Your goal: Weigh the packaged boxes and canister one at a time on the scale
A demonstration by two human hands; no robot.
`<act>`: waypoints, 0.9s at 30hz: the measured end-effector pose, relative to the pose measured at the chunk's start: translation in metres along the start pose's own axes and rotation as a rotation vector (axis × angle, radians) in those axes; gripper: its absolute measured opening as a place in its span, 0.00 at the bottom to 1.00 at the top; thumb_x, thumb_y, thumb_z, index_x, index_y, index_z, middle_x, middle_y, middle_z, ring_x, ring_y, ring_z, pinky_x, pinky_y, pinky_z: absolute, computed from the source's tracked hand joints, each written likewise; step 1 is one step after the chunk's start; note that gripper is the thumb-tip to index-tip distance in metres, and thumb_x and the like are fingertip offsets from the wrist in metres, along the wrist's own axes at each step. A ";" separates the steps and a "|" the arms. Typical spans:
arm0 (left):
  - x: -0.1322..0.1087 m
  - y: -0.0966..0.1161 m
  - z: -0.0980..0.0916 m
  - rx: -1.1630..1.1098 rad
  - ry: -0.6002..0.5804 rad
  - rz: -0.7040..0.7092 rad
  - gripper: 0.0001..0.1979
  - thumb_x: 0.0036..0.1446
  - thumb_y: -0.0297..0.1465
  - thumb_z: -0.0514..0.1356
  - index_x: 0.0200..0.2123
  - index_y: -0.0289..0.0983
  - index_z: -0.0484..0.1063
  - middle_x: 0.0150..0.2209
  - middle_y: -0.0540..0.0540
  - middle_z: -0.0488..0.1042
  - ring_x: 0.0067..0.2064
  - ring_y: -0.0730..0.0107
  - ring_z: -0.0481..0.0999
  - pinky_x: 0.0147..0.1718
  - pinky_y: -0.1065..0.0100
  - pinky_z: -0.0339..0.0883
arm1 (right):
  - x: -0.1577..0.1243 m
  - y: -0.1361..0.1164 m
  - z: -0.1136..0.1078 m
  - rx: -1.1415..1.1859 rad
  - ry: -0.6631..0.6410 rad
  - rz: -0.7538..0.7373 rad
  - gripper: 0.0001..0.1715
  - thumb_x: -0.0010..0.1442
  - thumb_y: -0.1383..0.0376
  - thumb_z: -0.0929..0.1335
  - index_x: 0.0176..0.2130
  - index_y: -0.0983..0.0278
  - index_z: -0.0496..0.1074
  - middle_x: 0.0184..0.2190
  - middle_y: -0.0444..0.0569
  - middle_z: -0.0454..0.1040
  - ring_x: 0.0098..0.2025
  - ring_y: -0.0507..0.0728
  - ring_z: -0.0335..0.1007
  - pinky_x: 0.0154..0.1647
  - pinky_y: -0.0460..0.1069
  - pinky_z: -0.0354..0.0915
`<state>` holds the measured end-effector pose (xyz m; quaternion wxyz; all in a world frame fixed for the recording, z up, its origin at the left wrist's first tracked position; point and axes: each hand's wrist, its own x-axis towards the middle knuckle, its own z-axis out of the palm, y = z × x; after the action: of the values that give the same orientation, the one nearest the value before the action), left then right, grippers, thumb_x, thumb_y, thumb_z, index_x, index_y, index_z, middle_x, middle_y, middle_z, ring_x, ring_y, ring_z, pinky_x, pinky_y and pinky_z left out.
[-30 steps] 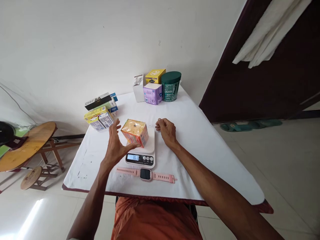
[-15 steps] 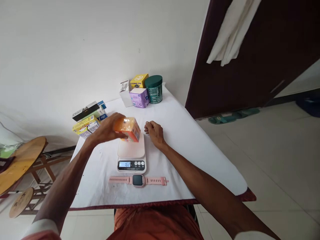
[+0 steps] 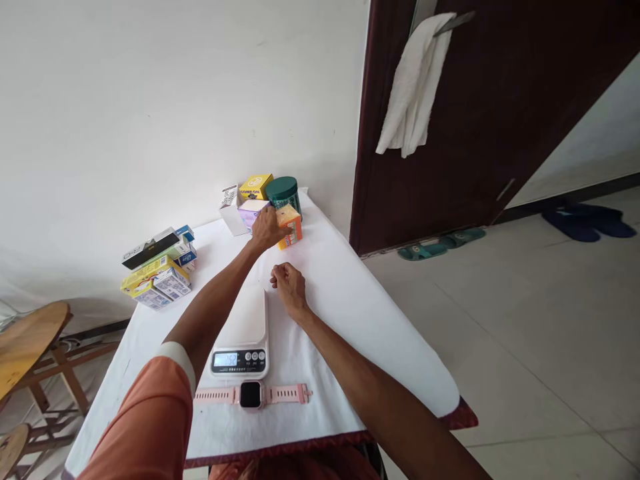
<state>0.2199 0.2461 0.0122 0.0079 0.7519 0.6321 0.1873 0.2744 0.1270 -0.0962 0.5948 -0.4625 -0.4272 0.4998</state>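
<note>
My left hand reaches to the far part of the table with its fingers around an orange box. That box stands in front of a dark green tub and to the right of a purple pack, which the hand partly covers. Nearer to me, my right hand rests on the cloth with its fingers curled in; I cannot make out anything in them. A white digital scale with a lit display lies to the left of the right hand, its plate bare.
A pink-strapped smartwatch lies in front of the scale. Several boxes are stacked at the table's left. Behind the purple pack are a yellow box and a white box. A towel hangs on the door.
My left hand has carried the orange box from above the scale to the far group, beside the purple pack. The right hand stays curled on the cloth. The camera view has shifted.
</note>
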 end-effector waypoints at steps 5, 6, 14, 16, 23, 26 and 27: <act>0.006 -0.008 0.008 0.025 0.037 -0.022 0.28 0.54 0.40 0.74 0.54 0.39 0.69 0.56 0.33 0.71 0.59 0.44 0.71 0.53 0.51 0.69 | 0.002 0.000 -0.001 -0.004 -0.006 0.019 0.14 0.59 0.52 0.64 0.27 0.57 0.68 0.25 0.44 0.75 0.29 0.56 0.75 0.32 0.50 0.70; 0.006 -0.008 0.007 0.073 0.051 0.006 0.27 0.53 0.40 0.74 0.52 0.39 0.70 0.57 0.33 0.71 0.60 0.43 0.70 0.54 0.51 0.68 | 0.002 0.000 -0.001 -0.008 -0.014 0.022 0.14 0.59 0.53 0.65 0.27 0.57 0.68 0.25 0.44 0.75 0.29 0.56 0.75 0.31 0.50 0.70; -0.027 -0.014 -0.002 0.262 0.053 0.164 0.32 0.58 0.36 0.72 0.62 0.34 0.68 0.62 0.29 0.69 0.63 0.41 0.68 0.58 0.49 0.63 | -0.002 0.002 -0.006 -0.107 -0.071 0.033 0.17 0.56 0.48 0.67 0.29 0.58 0.71 0.26 0.46 0.77 0.29 0.57 0.75 0.34 0.52 0.72; -0.045 -0.028 -0.011 0.214 0.090 0.138 0.34 0.61 0.40 0.70 0.65 0.35 0.65 0.63 0.29 0.68 0.62 0.42 0.68 0.58 0.50 0.64 | -0.002 0.002 -0.006 -0.151 -0.100 0.011 0.18 0.56 0.48 0.67 0.29 0.59 0.72 0.27 0.47 0.78 0.30 0.57 0.75 0.35 0.52 0.72; -0.136 -0.133 -0.072 0.130 0.370 -0.047 0.30 0.63 0.38 0.68 0.65 0.39 0.65 0.62 0.34 0.69 0.64 0.46 0.68 0.62 0.49 0.63 | -0.006 0.001 -0.007 -0.277 -0.160 -0.048 0.18 0.58 0.49 0.67 0.28 0.60 0.72 0.25 0.47 0.78 0.29 0.57 0.75 0.34 0.51 0.72; -0.174 -0.189 -0.095 0.129 0.525 -0.255 0.32 0.60 0.40 0.69 0.64 0.40 0.64 0.63 0.32 0.68 0.65 0.41 0.66 0.63 0.43 0.61 | -0.006 0.000 -0.007 -0.295 -0.170 -0.062 0.18 0.58 0.50 0.67 0.28 0.60 0.72 0.27 0.48 0.79 0.30 0.57 0.77 0.35 0.52 0.72; -0.186 -0.205 -0.100 0.133 0.562 -0.345 0.35 0.59 0.41 0.70 0.65 0.40 0.63 0.63 0.31 0.67 0.66 0.38 0.66 0.64 0.40 0.60 | -0.006 -0.001 -0.008 -0.301 -0.172 -0.063 0.17 0.58 0.50 0.67 0.28 0.60 0.72 0.27 0.48 0.79 0.31 0.58 0.77 0.36 0.52 0.73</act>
<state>-0.0278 0.0874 0.0042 -0.1843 0.5517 0.7383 0.3414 0.2811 0.1197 -0.0971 0.4953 -0.4883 -0.5608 0.4492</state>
